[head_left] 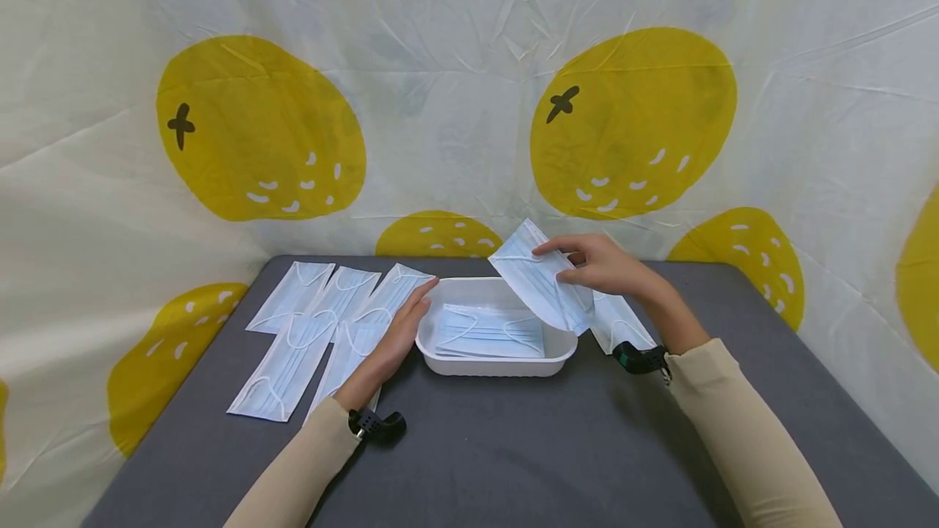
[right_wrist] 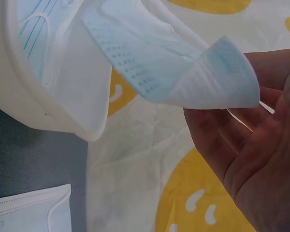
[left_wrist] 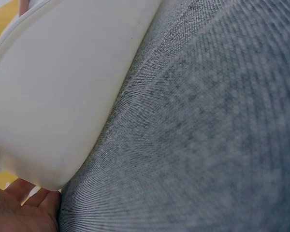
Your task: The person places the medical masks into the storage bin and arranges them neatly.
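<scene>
My right hand pinches a light blue face mask above the right part of a white plastic container. In the right wrist view that mask hangs bent, its edge folded over near the fingers. Several face masks lie stacked flat inside the container. My left hand touches the container's left end with its fingers extended along the side. The left wrist view catches only part of this hand at the container's lower corner.
Several loose masks are spread over the dark grey table left of the container. Another mask lies to its right, partly behind the right wrist. A white curtain with yellow fruit shapes hangs behind the table.
</scene>
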### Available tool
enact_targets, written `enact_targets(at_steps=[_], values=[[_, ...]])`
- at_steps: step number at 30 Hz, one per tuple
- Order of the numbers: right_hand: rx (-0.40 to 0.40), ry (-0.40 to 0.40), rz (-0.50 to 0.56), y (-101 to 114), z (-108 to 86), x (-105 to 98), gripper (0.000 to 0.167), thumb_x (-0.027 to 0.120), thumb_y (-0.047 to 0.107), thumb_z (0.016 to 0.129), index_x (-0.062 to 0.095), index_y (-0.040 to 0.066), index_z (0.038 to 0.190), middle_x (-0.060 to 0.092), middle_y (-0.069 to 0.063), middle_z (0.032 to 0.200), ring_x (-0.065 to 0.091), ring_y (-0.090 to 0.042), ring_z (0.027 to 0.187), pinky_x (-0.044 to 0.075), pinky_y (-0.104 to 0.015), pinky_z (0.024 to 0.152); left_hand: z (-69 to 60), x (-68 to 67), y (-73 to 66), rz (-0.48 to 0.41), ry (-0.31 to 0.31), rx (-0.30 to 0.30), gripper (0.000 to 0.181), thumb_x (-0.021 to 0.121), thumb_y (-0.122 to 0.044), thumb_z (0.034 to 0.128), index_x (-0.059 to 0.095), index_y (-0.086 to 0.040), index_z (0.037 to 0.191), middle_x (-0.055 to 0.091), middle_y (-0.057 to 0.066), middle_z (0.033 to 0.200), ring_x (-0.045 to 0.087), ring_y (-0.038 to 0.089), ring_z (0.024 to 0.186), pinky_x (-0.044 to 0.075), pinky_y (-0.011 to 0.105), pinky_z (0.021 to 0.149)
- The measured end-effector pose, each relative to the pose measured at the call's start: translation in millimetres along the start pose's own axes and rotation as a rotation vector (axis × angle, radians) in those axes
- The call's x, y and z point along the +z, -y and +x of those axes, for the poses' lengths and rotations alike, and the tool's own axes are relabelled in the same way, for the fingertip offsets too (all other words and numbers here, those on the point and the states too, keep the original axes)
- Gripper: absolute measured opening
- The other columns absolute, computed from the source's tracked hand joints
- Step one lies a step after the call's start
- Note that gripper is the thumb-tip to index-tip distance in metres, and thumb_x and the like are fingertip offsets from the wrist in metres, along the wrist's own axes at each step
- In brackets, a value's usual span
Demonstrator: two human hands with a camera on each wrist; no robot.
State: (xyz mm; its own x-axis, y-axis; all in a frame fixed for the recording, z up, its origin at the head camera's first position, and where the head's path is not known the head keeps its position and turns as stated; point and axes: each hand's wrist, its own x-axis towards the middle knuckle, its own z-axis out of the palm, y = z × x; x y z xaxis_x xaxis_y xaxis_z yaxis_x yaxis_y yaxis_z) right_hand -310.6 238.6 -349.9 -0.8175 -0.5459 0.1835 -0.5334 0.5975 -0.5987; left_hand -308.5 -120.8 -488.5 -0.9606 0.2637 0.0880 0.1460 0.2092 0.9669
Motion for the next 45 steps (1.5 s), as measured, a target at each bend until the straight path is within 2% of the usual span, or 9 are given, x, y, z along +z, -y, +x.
enact_targets(at_steps=[4,9,18,25,34,37,40,43,45], values=[[-0.037,0.045,-0.026,3,8.9,0,0.041,0.07,0.004,0.093,0.071,0.018,0.132,0.068,-0.008,0.138,0.062,-0.024,0.107,0.053,-0.042,0.093,-0.1,0.1,0.9,-0.001,0.001,0.003,0.049,0.031,-0.033,0.1135,0.033,-0.028,0.163,0.024,0.001,0.173,0.015,0.026,0.162,0.005,0.058,0.13],[-0.048,0.116,-0.008,9,18.3,-1,0.041,0.07,0.003,0.092,0.073,0.018,0.129,0.068,-0.007,0.137,0.06,-0.024,0.111,0.051,-0.047,0.1,-0.1,0.7,1.3,0.001,0.001,0.001,0.049,0.031,-0.032,0.1136,0.033,-0.027,0.163,0.024,0.002,0.172,0.015,0.027,0.162,0.005,0.058,0.131],[-0.068,0.25,0.064,14,39.6,0,0.04,0.069,0.003,0.089,0.072,0.012,0.128,0.069,-0.009,0.133,0.057,-0.026,0.11,0.048,-0.035,0.092,1.0,0.0,1.0,0.001,0.001,0.012,0.049,0.03,-0.031,0.1139,0.033,-0.025,0.163,0.025,0.003,0.172,0.015,0.027,0.162,0.006,0.057,0.131],[-0.07,0.331,0.163,14,48.5,0,0.041,0.069,0.002,0.089,0.07,0.007,0.13,0.067,-0.013,0.137,0.055,-0.028,0.122,0.043,-0.042,0.111,0.5,1.9,-0.5,0.009,-0.004,0.029,0.049,0.031,-0.029,0.1137,0.033,-0.023,0.163,0.025,0.004,0.172,0.017,0.027,0.161,0.007,0.056,0.131],[-0.054,0.429,0.23,12,65.3,8,0.038,0.071,0.002,0.089,0.071,0.003,0.127,0.066,-0.015,0.138,0.053,-0.031,0.133,0.035,-0.054,0.122,-0.1,0.1,0.1,0.007,-0.009,0.016,0.049,0.03,-0.027,0.1139,0.033,-0.024,0.163,0.025,0.004,0.172,0.016,0.028,0.162,0.007,0.057,0.131],[-0.046,0.468,0.235,11,71.8,13,0.038,0.07,-0.001,0.089,0.071,0.002,0.127,0.066,-0.016,0.138,0.052,-0.031,0.136,0.033,-0.053,0.123,0.3,-1.0,0.9,0.009,-0.012,0.009,0.049,0.03,-0.028,0.114,0.033,-0.025,0.163,0.025,0.003,0.172,0.016,0.027,0.162,0.007,0.057,0.131],[-0.049,0.499,0.193,11,78.6,20,0.041,0.069,-0.005,0.087,0.072,0.005,0.126,0.068,-0.012,0.135,0.056,-0.026,0.128,0.04,-0.044,0.116,0.6,-1.4,0.7,0.007,-0.01,0.001,0.049,0.03,-0.03,0.1141,0.033,-0.027,0.162,0.025,0.001,0.172,0.016,0.026,0.162,0.007,0.056,0.131],[-0.085,0.532,0.129,9,85.9,29,0.044,0.07,-0.006,0.083,0.073,0.006,0.125,0.071,-0.009,0.13,0.057,-0.02,0.105,0.046,-0.032,0.094,-0.1,-1.4,0.1,0.003,-0.01,0.0,0.048,0.03,-0.03,0.1142,0.033,-0.027,0.162,0.025,0.001,0.172,0.015,0.026,0.162,0.006,0.056,0.131],[-0.11,0.562,0.109,7,89.9,35,0.045,0.071,-0.006,0.082,0.072,0.005,0.125,0.071,-0.009,0.129,0.053,-0.017,0.095,0.044,-0.028,0.083,-0.8,-1.1,-0.5,0.001,-0.012,0.005,0.048,0.03,-0.029,0.1142,0.033,-0.026,0.162,0.025,0.001,0.172,0.014,0.026,0.162,0.006,0.056,0.131]])
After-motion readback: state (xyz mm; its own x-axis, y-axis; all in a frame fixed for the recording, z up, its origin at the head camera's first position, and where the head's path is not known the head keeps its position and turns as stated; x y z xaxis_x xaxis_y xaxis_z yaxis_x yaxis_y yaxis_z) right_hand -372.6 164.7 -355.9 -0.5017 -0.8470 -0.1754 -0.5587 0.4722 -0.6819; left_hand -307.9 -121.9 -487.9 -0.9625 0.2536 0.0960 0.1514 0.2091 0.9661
